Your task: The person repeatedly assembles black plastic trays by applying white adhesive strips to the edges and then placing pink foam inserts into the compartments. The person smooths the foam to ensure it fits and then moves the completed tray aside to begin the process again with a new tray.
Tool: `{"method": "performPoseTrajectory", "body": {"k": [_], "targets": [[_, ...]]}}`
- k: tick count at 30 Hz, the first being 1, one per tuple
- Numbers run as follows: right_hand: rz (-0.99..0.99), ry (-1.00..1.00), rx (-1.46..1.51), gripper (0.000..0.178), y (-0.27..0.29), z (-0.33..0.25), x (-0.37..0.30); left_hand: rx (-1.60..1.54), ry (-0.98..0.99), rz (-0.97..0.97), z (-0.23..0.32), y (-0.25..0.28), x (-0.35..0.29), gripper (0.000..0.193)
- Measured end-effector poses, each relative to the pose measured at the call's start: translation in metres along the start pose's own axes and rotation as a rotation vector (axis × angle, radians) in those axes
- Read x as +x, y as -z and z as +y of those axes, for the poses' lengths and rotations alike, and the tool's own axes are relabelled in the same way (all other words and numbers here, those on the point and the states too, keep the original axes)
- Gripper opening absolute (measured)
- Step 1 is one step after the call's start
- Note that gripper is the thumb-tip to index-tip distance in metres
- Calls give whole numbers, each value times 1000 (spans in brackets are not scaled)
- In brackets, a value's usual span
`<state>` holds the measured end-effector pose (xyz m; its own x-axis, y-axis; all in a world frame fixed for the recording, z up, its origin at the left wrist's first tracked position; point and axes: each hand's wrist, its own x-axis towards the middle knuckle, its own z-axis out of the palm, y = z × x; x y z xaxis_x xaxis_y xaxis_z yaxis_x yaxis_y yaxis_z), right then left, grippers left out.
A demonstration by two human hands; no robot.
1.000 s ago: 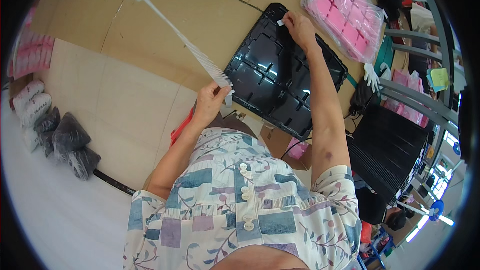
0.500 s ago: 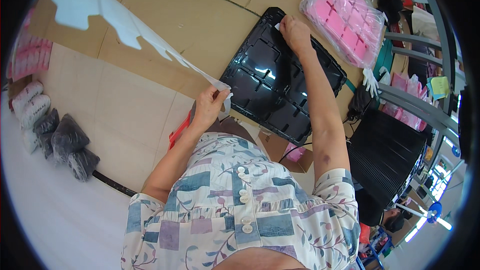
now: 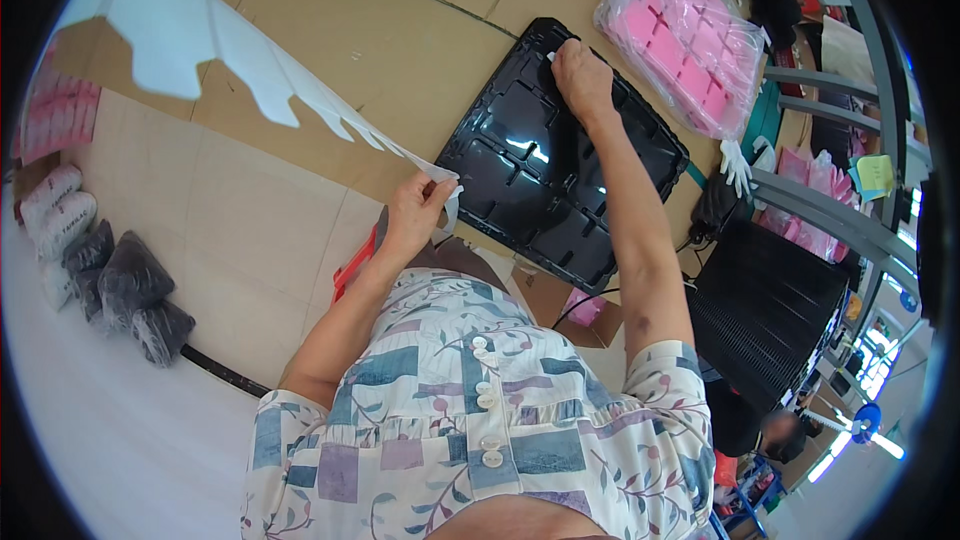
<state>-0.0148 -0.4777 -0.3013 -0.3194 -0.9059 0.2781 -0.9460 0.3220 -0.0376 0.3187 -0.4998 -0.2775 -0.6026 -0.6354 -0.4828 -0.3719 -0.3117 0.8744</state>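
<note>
My left hand (image 3: 413, 212) pinches the narrow end of a long white strip (image 3: 240, 30) with a jagged, cut-out edge. The strip stretches slantwise toward the far left, and a short loose end (image 3: 453, 202) hangs by my fingertips. A shiny black plastic tray (image 3: 510, 155) with several moulded compartments lies tilted on the cardboard-covered table, just right of my left hand. Over the tray's far end, my right hand (image 3: 583, 80) is closed, fingers curled down. A small white piece (image 3: 551, 56) peeks out at its fingertips; the fingertips themselves are partly hidden.
Pink compartment trays in clear plastic (image 3: 685, 40) lie beyond the black tray. A white glove (image 3: 736, 166) and a stack of black trays (image 3: 770, 315) are at the right, by a grey metal frame (image 3: 830, 205). Dark bags (image 3: 135, 275) sit on the floor at the left.
My right hand has shifted slightly nearer over the tray's far end. The white strip's far part has swung a little lower and nearer. My left hand keeps its pinch.
</note>
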Motion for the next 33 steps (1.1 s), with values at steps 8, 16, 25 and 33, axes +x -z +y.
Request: {"method": "performPoseTrajectory", "body": {"k": [8, 16, 25, 33], "targets": [[29, -330, 771, 11, 41, -26, -40, -132, 7, 30, 0, 5, -1, 17], [-334, -881, 2037, 11, 98, -83, -109, -334, 181, -179, 63, -11, 0, 20], [-296, -743, 1411, 17, 125, -116, -95, -367, -68, -152, 66, -38, 6, 17], [-316, -647, 1264, 18, 134, -114, -98, -438, -128, -116, 78, -41, 1, 14]]}}
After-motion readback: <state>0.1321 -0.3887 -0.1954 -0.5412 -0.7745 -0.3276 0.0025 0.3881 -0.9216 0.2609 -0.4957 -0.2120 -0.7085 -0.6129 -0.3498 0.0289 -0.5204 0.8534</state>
